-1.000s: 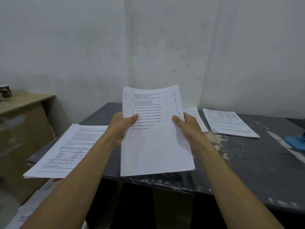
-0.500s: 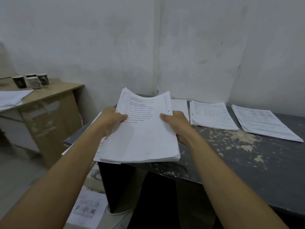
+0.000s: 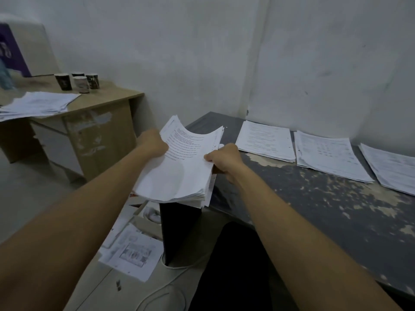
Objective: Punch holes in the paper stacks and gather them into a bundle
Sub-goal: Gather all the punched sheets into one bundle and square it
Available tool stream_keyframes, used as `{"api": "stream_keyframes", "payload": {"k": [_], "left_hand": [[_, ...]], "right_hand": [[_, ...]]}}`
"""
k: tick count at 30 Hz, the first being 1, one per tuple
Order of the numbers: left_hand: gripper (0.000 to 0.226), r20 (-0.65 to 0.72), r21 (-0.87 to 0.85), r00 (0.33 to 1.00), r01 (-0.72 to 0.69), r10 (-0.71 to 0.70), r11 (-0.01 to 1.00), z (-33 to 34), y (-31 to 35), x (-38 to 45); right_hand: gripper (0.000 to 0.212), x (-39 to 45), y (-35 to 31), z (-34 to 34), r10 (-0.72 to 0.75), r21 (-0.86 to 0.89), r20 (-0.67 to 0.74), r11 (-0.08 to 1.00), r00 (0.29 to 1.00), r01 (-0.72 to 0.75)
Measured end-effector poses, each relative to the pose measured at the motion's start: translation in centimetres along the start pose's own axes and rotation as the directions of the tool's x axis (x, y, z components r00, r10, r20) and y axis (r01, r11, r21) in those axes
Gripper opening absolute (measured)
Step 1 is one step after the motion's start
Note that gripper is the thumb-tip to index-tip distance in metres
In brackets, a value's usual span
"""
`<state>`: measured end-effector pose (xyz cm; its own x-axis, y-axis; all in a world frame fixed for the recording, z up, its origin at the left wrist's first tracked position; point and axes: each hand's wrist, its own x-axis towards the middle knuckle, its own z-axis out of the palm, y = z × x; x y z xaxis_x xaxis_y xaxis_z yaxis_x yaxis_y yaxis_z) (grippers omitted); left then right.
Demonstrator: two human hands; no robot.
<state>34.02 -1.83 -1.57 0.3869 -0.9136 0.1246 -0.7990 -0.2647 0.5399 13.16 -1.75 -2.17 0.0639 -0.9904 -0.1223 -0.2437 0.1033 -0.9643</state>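
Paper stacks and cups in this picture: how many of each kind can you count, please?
Paper stacks: 5 (held; dark table; wooden desk)
Cups: 4 ()
Total: 9

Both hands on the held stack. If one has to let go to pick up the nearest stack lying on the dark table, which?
Right, probably. The right hand grips the held stack on the side facing the dark table, nearest the closest lying stack. The left hand holds the far edge and would have to cross over.
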Motion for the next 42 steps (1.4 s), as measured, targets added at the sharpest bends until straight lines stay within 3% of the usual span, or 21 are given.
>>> {"api": "stream_keyframes", "payload": {"k": [4,7,10,14,17,20,24,28,30,35,42], "left_hand": [[0.013,0.024,0.081,1.000,-0.001,-0.001,0.997,1.5,-0.6,0.1],[0.029,0.001,0.139,1.000,0.017,-0.018,0.990,2.9,-1.1,-0.2],[0.029,-0.031,0.135,0.999,0.033,-0.029,0.990,3.7,-1.4,-0.3],[0.025,-0.015,0.101,0.999,0.031,-0.030,0.994,3.2,-1.4,0.0],[0.030,0.073,0.124,0.997,0.024,-0.033,0.992,2.3,-0.9,0.2],[0.040,0.166,0.095,0.985,0.038,-0.054,0.995,1.5,-0.4,0.3],[0.069,0.183,0.035,0.976,0.114,-0.118,0.993,1.4,0.0,0.2],[0.049,0.195,-0.039,0.966,0.182,-0.171,0.983,1.7,-0.2,0.6],[0.042,0.208,-0.079,0.962,0.199,-0.179,0.977,1.6,-0.4,0.6],[0.050,0.219,-0.306,0.970,0.174,-0.108,0.936,1.0,1.3,0.1],[0.045,0.084,-0.718,0.983,-0.055,0.165,0.694,0.8,7.9,-2.5]], "right_hand": [[0.018,0.6,1.3,1.2,-0.039,-0.209,-0.109,0.978,0.993,0.015],[0.011,0.4,2.1,1.5,-0.084,-0.399,-0.160,0.917,0.984,0.013],[0.024,0.4,2.3,1.3,-0.070,-0.525,-0.195,0.850,0.978,-0.044],[0.007,1.0,1.6,0.8,-0.028,-0.374,-0.145,0.927,0.989,-0.028],[0.026,1.5,1.3,0.7,0.008,-0.271,-0.153,0.961,0.988,-0.049],[0.029,1.6,1.4,0.7,0.017,-0.207,-0.150,0.977,0.988,-0.048],[0.032,1.6,1.7,0.6,0.030,-0.106,-0.120,0.993,0.992,-0.043],[0.049,1.1,2.1,0.3,0.054,0.030,-0.113,0.998,0.992,-0.051],[0.040,0.9,2.3,-0.1,0.105,0.125,-0.101,0.988,0.989,-0.092],[0.021,0.6,2.1,-2.5,0.141,0.204,-0.094,0.972,0.986,-0.120],[0.025,0.2,-0.5,-10.3,-0.024,0.162,-0.225,0.985,0.974,0.062]]}}
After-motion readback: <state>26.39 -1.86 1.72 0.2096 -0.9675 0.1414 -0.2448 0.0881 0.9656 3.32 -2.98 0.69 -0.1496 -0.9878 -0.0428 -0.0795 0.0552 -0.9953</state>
